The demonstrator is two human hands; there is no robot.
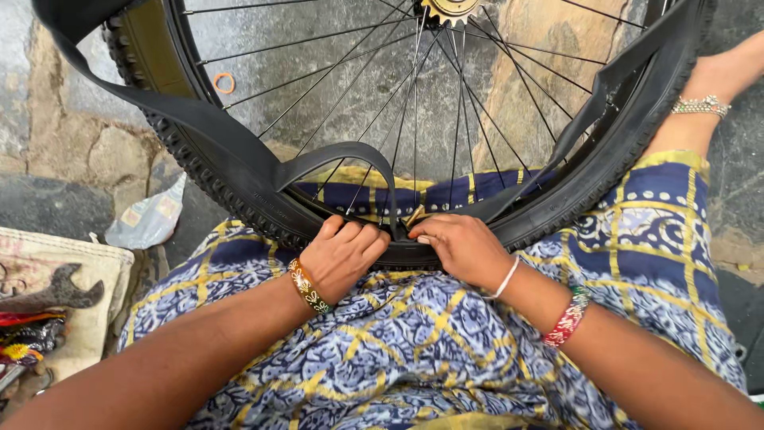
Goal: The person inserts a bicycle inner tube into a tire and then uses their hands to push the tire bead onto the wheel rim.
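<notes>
A bicycle wheel with a black knobby tyre and thin steel spokes rests on my lap, over a blue and yellow patterned cloth. A black inner tube hangs loose out of the tyre, looping up on both sides. My left hand is curled over the tyre's near edge, fingers pressing at the rim. My right hand grips the same edge right beside it, thumb tucked against the tube. Both wrists wear bangles. A gold sprocket sits at the hub, at the top.
A stone floor lies beneath. At the left is a cloth sack with a dark spanner on it, and a crumpled plastic wrapper. A small orange ring lies on the floor behind the spokes. A foot with an anklet is at upper right.
</notes>
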